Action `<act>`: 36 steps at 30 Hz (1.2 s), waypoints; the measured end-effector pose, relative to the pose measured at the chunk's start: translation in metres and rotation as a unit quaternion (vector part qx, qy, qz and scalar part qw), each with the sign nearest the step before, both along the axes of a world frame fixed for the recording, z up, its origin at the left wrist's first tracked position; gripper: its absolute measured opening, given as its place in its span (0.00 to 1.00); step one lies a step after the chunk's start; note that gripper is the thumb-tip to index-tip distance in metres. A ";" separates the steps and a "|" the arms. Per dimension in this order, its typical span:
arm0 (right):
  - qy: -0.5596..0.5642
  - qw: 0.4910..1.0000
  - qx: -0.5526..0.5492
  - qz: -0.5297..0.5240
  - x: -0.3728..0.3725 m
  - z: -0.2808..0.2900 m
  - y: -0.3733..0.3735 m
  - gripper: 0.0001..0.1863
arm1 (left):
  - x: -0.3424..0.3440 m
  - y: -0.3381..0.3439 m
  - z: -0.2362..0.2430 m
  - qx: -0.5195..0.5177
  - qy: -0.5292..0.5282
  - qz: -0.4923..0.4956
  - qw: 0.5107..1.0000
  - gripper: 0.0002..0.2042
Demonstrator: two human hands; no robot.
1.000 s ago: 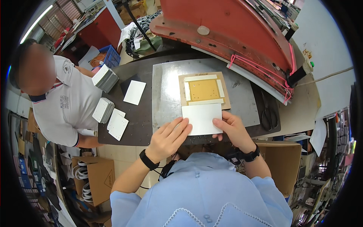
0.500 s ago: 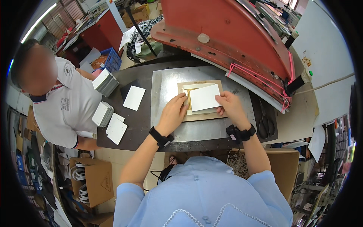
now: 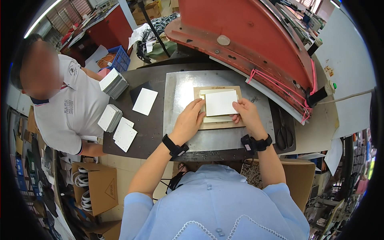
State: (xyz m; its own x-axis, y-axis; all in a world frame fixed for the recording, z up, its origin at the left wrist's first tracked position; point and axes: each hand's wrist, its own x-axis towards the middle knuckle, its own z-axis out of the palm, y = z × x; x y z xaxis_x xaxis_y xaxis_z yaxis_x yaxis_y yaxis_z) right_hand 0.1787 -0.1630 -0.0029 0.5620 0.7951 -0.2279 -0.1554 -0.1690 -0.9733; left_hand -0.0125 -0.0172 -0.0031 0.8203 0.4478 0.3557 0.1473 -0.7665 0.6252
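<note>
A white card [image 3: 221,103] lies on a tan wooden die board [image 3: 218,125] that rests on the grey metal plate [image 3: 182,88] of the dark work table. My left hand [image 3: 188,122] holds the card's left edge, fingertips on the board. My right hand [image 3: 247,114] pinches the card's right edge. Both wrists wear black bands. A second pale sheet shows under the card.
The big red press head [image 3: 248,36] looms over the far side of the plate. A person in a white shirt [image 3: 72,112] stands at the left beside stacks of white cards [image 3: 114,83], with loose cards [image 3: 145,101] on the table. Black scissors [image 3: 285,136] lie at the right.
A second ago the card lay at the plate's near edge under my hands. I have carried it forward and laid it on the die board, where my hands hold it.
</note>
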 end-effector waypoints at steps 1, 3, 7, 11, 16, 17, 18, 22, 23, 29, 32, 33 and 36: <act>0.001 1.000 -0.001 0.000 0.000 0.000 0.000 0.10 | 0.000 0.000 0.000 0.000 -0.001 -0.001 1.000 0.17; 0.017 1.000 0.006 -0.007 0.001 -0.001 -0.001 0.10 | -0.001 0.001 0.000 0.006 0.002 -0.001 1.000 0.17; 0.025 1.000 0.008 -0.003 0.002 0.000 -0.002 0.11 | -0.001 0.003 -0.003 0.002 -0.012 -0.006 1.000 0.16; -0.012 1.000 -0.005 0.001 -0.002 0.002 0.003 0.11 | 0.000 0.005 -0.004 0.017 0.000 -0.010 1.000 0.14; -0.060 0.998 -0.024 0.007 0.000 0.000 0.003 0.13 | 0.006 0.001 0.003 0.035 0.053 -0.010 0.998 0.14; -0.096 0.994 -0.053 0.011 -0.001 0.004 0.002 0.14 | 0.007 0.001 0.002 0.054 0.053 -0.014 0.997 0.15; -0.132 0.988 -0.080 0.015 -0.004 0.013 0.002 0.14 | 0.008 0.002 0.002 0.075 0.052 -0.019 0.996 0.15; -0.419 0.900 -0.113 -0.047 -0.013 0.021 0.001 0.16 | 0.010 0.008 0.003 0.123 0.100 -0.028 0.987 0.18; -0.420 0.901 -0.099 -0.045 -0.014 0.020 -0.001 0.16 | 0.010 0.008 0.003 0.133 0.092 -0.029 0.986 0.18; -0.476 0.878 -0.028 -0.034 -0.008 0.000 -0.003 0.14 | 0.010 0.008 0.004 0.159 0.093 -0.032 0.982 0.21; -0.474 0.880 -0.030 -0.018 -0.007 0.000 -0.002 0.13 | 0.009 0.008 0.003 0.159 0.109 -0.036 0.980 0.22; -0.477 0.878 -0.029 -0.010 -0.006 -0.001 -0.002 0.12 | 0.009 0.008 0.002 0.167 0.106 -0.036 0.980 0.22; -0.485 0.874 -0.030 0.007 -0.003 -0.005 -0.003 0.12 | 0.009 0.007 0.003 0.169 0.105 -0.039 0.979 0.22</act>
State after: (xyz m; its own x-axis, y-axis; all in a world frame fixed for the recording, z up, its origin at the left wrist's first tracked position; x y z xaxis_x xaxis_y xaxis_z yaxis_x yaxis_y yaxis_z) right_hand 0.1759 -0.1658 -0.0075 0.5043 0.8066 0.3083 0.7397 -0.2194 -0.6361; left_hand -0.0032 -0.0105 -0.0004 0.9181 0.2673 0.2928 0.1786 -0.9382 0.2966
